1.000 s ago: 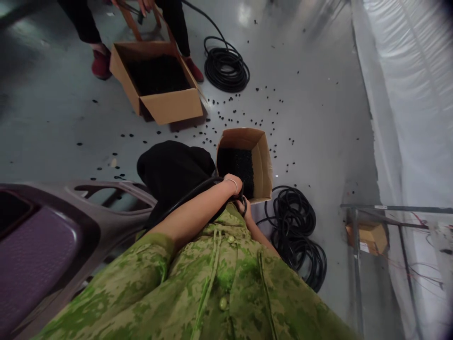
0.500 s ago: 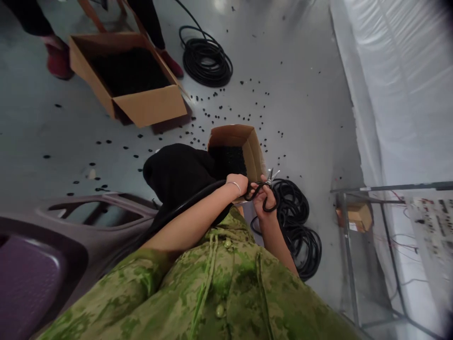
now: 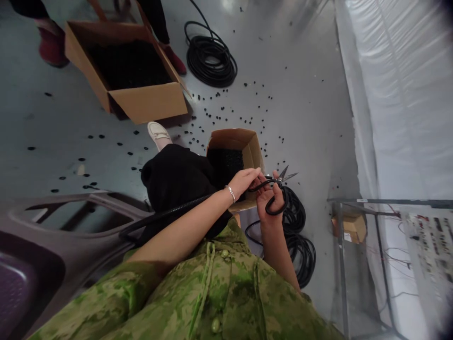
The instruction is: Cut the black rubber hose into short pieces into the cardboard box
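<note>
My right hand [image 3: 271, 204] is closed around the black looped handles of a pair of scissors [image 3: 281, 180], whose metal blades are spread and point up and to the right. Close beside it, my left hand [image 3: 245, 182] has its fingers bent together. A ribbed black hose [image 3: 184, 204] runs under my left forearm towards that hand, and a short dark end shows just past the fingertips. The grip itself is mostly hidden. Below both hands stands a cardboard box [image 3: 253, 146] with many small black pieces [image 3: 228, 160] inside.
Coiled black hose [image 3: 295, 212] lies right of the box, another coil [image 3: 212, 61] farther ahead. A larger carton [image 3: 148, 101] stands by another person's feet [image 3: 53, 45]. Black bits are scattered over the floor. A purple-grey plastic chair [image 3: 106, 212] is at left, a metal frame [image 3: 341, 245] at right.
My right hand and the scissors have shifted slightly right, and the blades look wider apart. My left hand's fingers have straightened somewhat. A pale shoe has come into view beyond my knee.
</note>
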{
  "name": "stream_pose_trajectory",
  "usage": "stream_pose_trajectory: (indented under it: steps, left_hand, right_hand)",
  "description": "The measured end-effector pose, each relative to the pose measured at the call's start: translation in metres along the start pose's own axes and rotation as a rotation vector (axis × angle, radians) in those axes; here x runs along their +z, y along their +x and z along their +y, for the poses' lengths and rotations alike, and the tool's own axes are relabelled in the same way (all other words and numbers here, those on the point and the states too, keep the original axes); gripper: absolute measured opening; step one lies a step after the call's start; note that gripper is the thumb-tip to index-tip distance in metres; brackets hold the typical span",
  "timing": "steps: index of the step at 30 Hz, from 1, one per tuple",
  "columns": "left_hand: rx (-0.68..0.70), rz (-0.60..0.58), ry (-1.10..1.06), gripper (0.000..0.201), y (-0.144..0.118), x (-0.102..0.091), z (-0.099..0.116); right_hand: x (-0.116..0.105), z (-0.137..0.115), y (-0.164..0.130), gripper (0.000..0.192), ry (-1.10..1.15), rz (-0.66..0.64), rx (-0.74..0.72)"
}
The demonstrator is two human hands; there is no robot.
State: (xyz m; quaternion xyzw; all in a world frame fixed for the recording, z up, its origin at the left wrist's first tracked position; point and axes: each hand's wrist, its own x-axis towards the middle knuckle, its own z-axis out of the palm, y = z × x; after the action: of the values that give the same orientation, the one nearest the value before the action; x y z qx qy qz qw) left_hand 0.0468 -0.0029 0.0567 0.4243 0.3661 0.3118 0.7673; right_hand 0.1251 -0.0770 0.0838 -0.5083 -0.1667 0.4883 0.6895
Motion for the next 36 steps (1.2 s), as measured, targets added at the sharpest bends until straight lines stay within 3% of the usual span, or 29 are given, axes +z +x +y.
stream_pose_trajectory:
  steps: [9, 20, 23, 26, 29, 32, 34, 36]
  left_hand:
    - [0.240, 0.159, 0.262, 0.030, 0.009, 0.003, -0.006]
    - [0.302, 0.109, 0.284, 0.042, -0.001, 0.006, -0.001]
    - [0.301, 0.154, 0.434, 0.039, -0.005, 0.005, -0.002]
    - [0.270, 0.135, 0.738, 0.041, -0.011, 0.002, 0.001]
    - [0.359, 0.095, 1.043, 0.044, -0.017, 0.000, 0.004]
    - [0.490, 0.066, 1.213, 0.048, -0.020, -0.002, 0.005]
    - [0.475, -0.009, 1.237, 0.050, -0.019, -0.002, 0.002]
    - [0.372, -0.124, 1.192, 0.046, -0.018, -0.001, -0.004]
  right_hand:
    - [0.027, -0.001, 0.004, 0.043, 0.011, 0.063, -0.056]
    - [0.020, -0.006, 0.014, 0.026, 0.167, 0.081, -0.051]
    - [0.019, -0.001, 0.014, 0.026, 0.178, 0.091, -0.040]
    - [0.015, 0.005, 0.013, 0.030, 0.161, 0.093, -0.008]
    - [0.004, 0.008, 0.010, 0.041, 0.061, 0.094, -0.019]
    - [-0.015, 0.009, 0.005, 0.049, -0.176, 0.107, -0.059]
    - [-0.030, 0.010, 0.002, 0.049, -0.383, 0.128, -0.087]
    - [-0.043, 0.012, 0.001, 0.049, -0.557, 0.147, -0.084]
